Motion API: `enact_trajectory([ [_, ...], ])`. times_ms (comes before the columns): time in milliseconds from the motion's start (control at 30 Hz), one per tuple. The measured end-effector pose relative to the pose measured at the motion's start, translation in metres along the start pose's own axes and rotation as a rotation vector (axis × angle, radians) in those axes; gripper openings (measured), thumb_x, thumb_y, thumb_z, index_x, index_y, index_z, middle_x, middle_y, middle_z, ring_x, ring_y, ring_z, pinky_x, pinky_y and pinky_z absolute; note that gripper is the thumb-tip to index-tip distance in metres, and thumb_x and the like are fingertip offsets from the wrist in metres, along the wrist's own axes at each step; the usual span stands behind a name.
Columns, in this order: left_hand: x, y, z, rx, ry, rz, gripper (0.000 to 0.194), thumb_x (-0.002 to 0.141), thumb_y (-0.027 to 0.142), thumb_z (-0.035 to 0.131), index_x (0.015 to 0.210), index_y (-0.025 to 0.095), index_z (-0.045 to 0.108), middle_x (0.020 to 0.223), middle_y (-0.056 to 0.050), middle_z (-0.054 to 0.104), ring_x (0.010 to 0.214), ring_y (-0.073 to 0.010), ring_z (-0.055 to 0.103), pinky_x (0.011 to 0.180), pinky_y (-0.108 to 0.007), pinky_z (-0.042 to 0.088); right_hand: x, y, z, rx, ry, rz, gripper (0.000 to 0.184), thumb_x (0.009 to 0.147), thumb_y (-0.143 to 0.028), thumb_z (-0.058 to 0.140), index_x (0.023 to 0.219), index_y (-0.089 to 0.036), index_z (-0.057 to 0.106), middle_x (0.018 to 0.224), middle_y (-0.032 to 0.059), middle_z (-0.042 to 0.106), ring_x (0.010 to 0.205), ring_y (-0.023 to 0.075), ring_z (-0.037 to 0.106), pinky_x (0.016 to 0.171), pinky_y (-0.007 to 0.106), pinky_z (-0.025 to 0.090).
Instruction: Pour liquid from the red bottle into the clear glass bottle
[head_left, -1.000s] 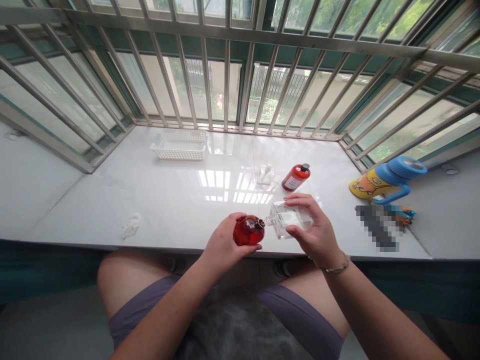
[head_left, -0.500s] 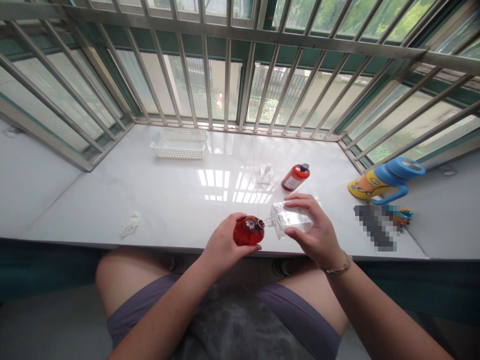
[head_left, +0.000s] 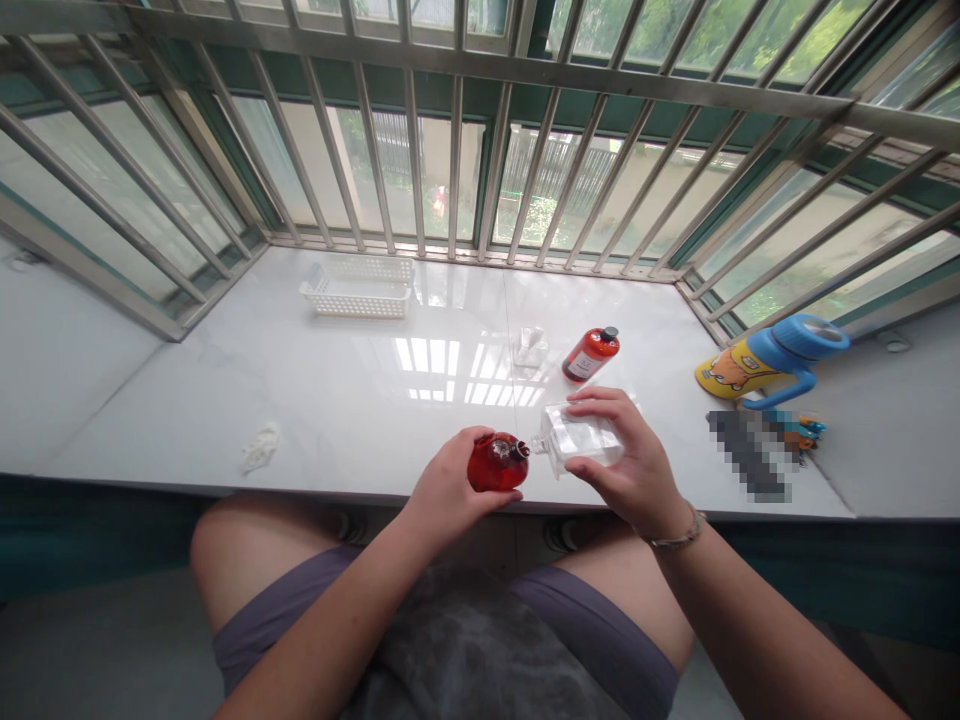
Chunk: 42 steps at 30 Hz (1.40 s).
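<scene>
My left hand [head_left: 457,472] is wrapped round a red bottle [head_left: 495,466] with no cap on its dark neck, which points toward the right. In my right hand [head_left: 626,450] lies a clear glass bottle [head_left: 577,437], tipped on its side so that its neck faces left. The two bottle mouths are close together; whether they touch, I cannot tell. Any liquid passing between them is too small to make out. Just beyond my right hand a second red bottle [head_left: 590,356], with a black cap and a pale label, is on the white ledge.
A white perforated basket [head_left: 358,300] stands at the back left of the ledge [head_left: 360,400]. Crumpled tissue [head_left: 261,447] lies front left, a small clear piece [head_left: 531,347] near the middle. A blue and yellow flask [head_left: 765,360] is at right. Metal bars [head_left: 480,70] close off the window.
</scene>
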<state>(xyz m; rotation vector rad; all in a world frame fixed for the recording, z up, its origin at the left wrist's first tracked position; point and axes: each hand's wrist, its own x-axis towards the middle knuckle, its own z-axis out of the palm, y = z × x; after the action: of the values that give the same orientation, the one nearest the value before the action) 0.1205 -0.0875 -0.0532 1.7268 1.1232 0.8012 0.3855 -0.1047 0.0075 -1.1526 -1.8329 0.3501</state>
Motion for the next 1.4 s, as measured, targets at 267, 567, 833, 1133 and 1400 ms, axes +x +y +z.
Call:
enact_trajectory([
  [267,-0.0007,-0.0010,0.0006,-0.003,-0.005,-0.001,0.075,0.069,0.035,0.101,0.132,0.029,0.059,0.130,-0.005,0.074,0.121,-0.0296,0.071,0.107,-0.046,0.057,0.0004,-0.0007,-0.0006,-0.031,-0.011,0.003,0.050,0.089,-0.058,0.084,0.126,-0.029,0.068,0.126,0.0136,0.068,0.124,0.0376,0.065,0.106,0.060,0.055],
  [567,-0.0001,-0.0027,0.0016,-0.002,-0.016,-0.011,0.075,0.070,0.033,0.101,0.131,0.029,0.059,0.130,-0.003,0.074,0.120,-0.0282,0.071,0.106,-0.044,0.056,0.0010,-0.0024,-0.0007,-0.050,-0.046,-0.029,0.051,0.088,-0.054,0.087,0.127,-0.028,0.067,0.128,0.0136,0.066,0.122,0.0363,0.064,0.104,0.057,0.053],
  [833,0.0003,-0.0031,0.0014,0.004,-0.026,-0.018,0.074,0.070,0.035,0.101,0.131,0.029,0.059,0.130,-0.004,0.073,0.120,-0.0289,0.071,0.107,-0.045,0.056,-0.0008,-0.0022,-0.0007,-0.069,-0.057,-0.030,0.052,0.088,-0.053,0.087,0.129,-0.029,0.067,0.130,0.0138,0.066,0.123,0.0366,0.064,0.105,0.058,0.054],
  [1133,0.0002,-0.0062,0.0028,0.009,-0.017,-0.004,0.073,0.070,0.037,0.100,0.130,0.029,0.060,0.130,-0.004,0.074,0.119,-0.0293,0.072,0.105,-0.044,0.058,-0.0005,-0.0024,-0.0009,-0.079,-0.061,-0.032,0.053,0.086,-0.052,0.089,0.129,-0.030,0.067,0.129,0.0134,0.067,0.123,0.0370,0.065,0.104,0.058,0.056],
  [1400,0.0010,-0.0056,0.0032,0.011,-0.018,-0.006,0.074,0.070,0.036,0.101,0.131,0.028,0.060,0.130,-0.003,0.074,0.119,-0.0285,0.072,0.105,-0.043,0.057,-0.0006,-0.0027,-0.0011,-0.087,-0.078,-0.037,0.054,0.086,-0.051,0.089,0.130,-0.030,0.067,0.130,0.0133,0.066,0.123,0.0368,0.065,0.104,0.058,0.056],
])
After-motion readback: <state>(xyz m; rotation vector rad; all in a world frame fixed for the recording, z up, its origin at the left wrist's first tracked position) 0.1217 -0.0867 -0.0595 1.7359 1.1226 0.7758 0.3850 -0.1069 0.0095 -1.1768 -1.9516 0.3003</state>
